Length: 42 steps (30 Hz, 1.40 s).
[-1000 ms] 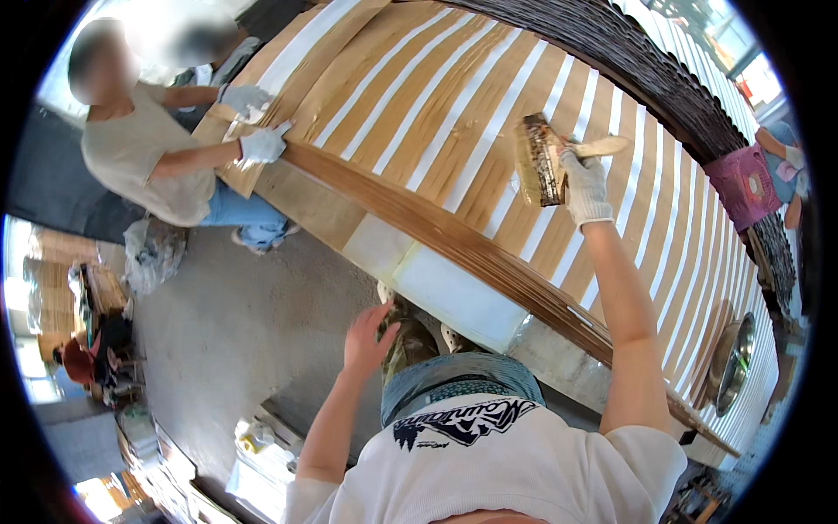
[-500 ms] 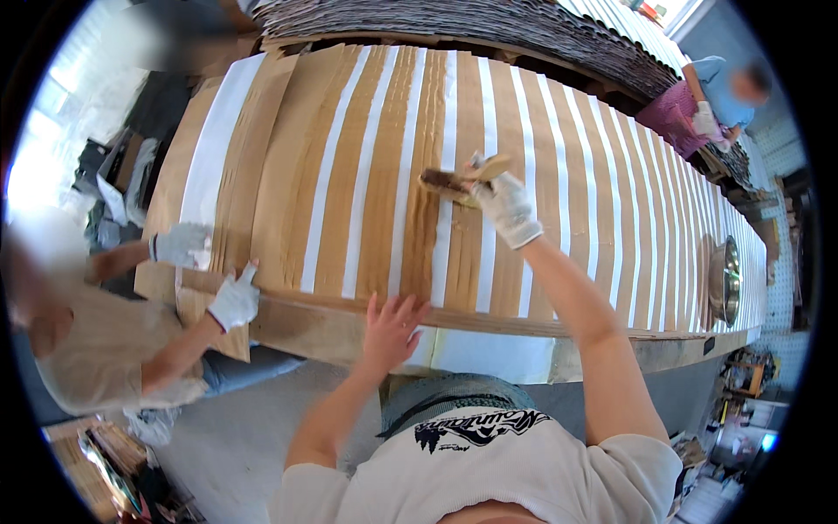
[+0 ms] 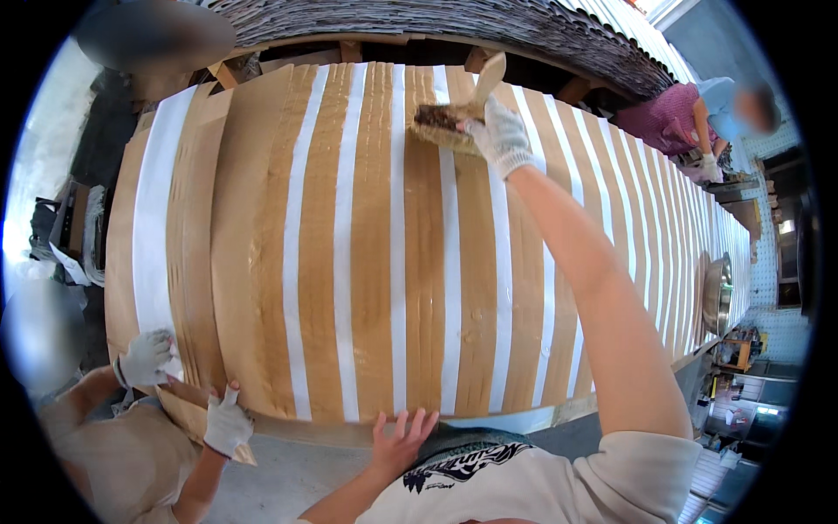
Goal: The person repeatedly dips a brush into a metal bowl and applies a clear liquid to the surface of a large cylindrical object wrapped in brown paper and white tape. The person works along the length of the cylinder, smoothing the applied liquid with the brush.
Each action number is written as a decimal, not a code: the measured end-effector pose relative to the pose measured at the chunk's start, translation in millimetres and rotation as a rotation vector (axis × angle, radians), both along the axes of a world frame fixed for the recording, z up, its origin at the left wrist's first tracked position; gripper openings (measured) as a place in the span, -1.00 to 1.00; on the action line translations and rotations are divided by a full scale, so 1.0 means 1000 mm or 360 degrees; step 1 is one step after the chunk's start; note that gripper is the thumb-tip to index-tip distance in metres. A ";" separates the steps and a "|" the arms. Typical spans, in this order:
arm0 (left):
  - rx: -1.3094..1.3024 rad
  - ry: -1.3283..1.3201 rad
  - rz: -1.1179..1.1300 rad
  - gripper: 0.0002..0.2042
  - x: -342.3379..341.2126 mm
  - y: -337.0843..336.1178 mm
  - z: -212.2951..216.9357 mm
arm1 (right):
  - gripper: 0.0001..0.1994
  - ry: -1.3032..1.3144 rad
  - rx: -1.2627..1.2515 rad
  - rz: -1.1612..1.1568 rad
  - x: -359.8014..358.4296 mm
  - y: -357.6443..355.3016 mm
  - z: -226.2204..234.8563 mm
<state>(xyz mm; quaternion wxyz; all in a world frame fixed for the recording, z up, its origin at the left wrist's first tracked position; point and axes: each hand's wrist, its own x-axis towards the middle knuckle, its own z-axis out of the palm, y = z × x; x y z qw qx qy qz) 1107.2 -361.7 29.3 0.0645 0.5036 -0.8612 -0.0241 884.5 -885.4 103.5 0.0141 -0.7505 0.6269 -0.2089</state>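
My right hand (image 3: pixel 504 141), in a white knit glove, grips a wide brush (image 3: pixel 447 131) with brown and straw-coloured bristles and a pale handle that points up and away. It is over the far part of the overlapped brown and white striped sheets (image 3: pixel 371 227). Wet, glossy streaks show on several brown bands around the brush. My bare left hand (image 3: pixel 405 444) lies with fingers apart at the near edge of the sheets. Whether the bristles touch the surface, I cannot tell.
At left, a co-worker's two gloved hands (image 3: pixel 229 421) hold the sheets' near left corner. A metal bowl (image 3: pixel 717 293) rests on the sheets at far right. Behind runs a long stack of grey-edged sheets (image 3: pixel 384 22); another person (image 3: pixel 698 122) stands beside it.
My right hand has carried the brush away from me toward the far edge. The view has shifted over the sheets. My left hand stays at the near edge.
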 end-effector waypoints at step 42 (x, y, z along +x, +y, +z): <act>0.0058 0.0735 0.1024 -0.43 0.000 0.024 0.034 | -0.64 0.0238 0.0179 0.0605 0.030 0.342 0.024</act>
